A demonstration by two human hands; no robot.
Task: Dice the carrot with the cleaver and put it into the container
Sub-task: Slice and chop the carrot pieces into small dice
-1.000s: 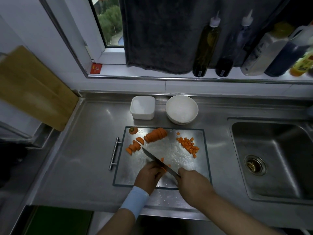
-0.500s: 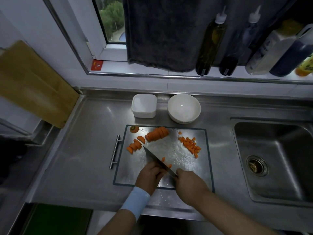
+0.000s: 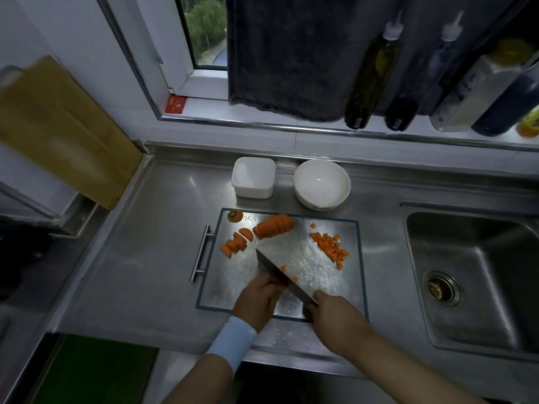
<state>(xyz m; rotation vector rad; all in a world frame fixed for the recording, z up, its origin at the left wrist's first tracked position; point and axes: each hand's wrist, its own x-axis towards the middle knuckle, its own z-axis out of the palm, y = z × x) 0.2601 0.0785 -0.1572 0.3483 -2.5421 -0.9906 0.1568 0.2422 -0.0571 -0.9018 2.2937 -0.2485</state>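
Well, R hand [image 3: 335,319] grips cleaver [image 3: 279,276]; bottle labels [image 3: 356,121] unreadable.

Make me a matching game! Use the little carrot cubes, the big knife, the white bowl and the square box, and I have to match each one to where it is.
Things:
1. diced carrot
2. cleaver
3. white bowl
4. square container

Places:
A. gripped by the right hand
B. on the counter, behind the left part of the cutting board
C. in a pile on the right side of the cutting board
D. on the counter, just right of the square container

Pairs: 1-C, 2-A, 3-D, 4-B
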